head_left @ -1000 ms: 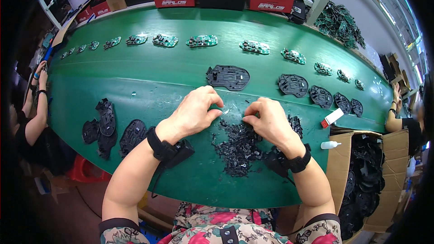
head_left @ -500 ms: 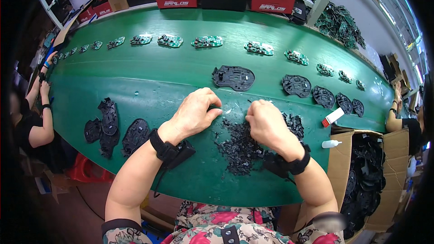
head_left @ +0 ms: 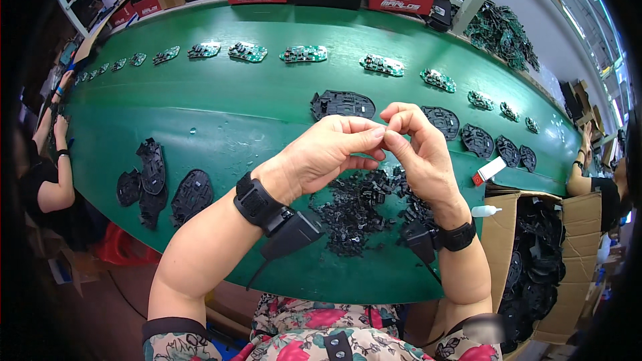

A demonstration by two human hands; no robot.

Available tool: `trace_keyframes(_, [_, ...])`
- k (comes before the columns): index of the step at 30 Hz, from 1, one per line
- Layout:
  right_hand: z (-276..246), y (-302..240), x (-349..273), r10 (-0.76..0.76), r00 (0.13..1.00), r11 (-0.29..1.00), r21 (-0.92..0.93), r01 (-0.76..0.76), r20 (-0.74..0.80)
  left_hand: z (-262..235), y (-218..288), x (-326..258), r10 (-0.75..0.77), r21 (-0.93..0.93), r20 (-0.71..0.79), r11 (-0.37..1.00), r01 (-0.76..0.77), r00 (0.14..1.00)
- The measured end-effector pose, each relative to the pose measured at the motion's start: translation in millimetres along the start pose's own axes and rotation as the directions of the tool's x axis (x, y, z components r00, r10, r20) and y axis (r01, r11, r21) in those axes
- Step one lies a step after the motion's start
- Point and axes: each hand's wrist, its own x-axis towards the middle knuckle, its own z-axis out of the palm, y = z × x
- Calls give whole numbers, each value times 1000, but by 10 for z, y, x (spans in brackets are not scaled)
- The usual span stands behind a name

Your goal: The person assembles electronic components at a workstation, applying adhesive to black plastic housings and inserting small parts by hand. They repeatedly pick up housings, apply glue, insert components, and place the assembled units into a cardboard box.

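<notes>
My left hand (head_left: 328, 150) and my right hand (head_left: 428, 155) meet at their fingertips above the table, thumbs and index fingers pinched together. Whatever lies between them is too small to make out. Just beyond the left fingers, partly hidden, is a black plastic mouse base (head_left: 341, 102). Under and in front of my hands spreads a heap of small black plastic parts (head_left: 351, 217). More mouse bases (head_left: 477, 140) lie in a row to the right of my right hand.
Green circuit boards (head_left: 303, 54) line the far side of the green table (head_left: 221, 107). Several black shells (head_left: 152, 167) lie at left. At right are a small white-and-red box (head_left: 489, 171), a white bottle (head_left: 485, 211) and a carton (head_left: 500, 254) of black parts. Co-workers' arms (head_left: 63, 174) show at both sides.
My hands were apart, low by the heap of parts. The two have risen and come together at the fingertips, the left moving right and the right moving up.
</notes>
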Motion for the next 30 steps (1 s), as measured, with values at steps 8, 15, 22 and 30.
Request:
trace_keyframes(8, [12,53,-165,89,996,948,308,-82,-9,15,-123,48,-80,-70,-25,995,78,997])
trace_keyframes(15, [5,87,-167,197,976,933,325,-157,-94,9,-104,106,-76,52,-131,995,84,988])
trace_keyframes(22, [-26,135,-78,108,993,982,160,-98,-56,-109,-38,101,-108,146,-105,982,123,989])
trace_keyframes(30, [160,121,141,227,935,973,27,-229,-272,-175,112,240,59,281,-236,960,10,970])
